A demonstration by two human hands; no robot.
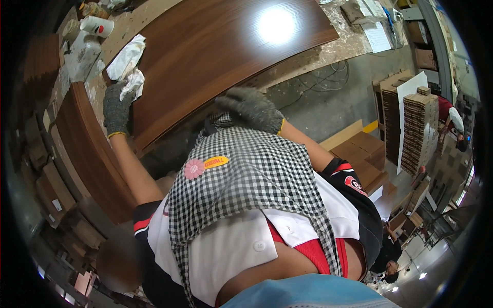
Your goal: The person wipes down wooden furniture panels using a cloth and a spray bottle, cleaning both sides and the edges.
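A large dark brown wood-grain board (205, 56) lies on the workbench, with a bright light reflected on its surface. At its left end, my left hand (118, 109), in a grey knitted glove, is closed on a crumpled white cloth (134, 84). A second white cloth piece (126, 56) lies against it on the board; whether they are one rag I cannot tell. My right hand (251, 109), gloved alike, is at the board's near edge, in front of my checked apron (241, 169). Motion smears its fingers.
More brown panels (84, 149) stand at the left. A white cup (97, 26) sits at the bench's far left corner, beside a plastic bag (82, 54). Stacked cardboard (418, 128) and brown cartons (362, 149) are at the right. Cables (328, 79) lie beyond the bench edge.
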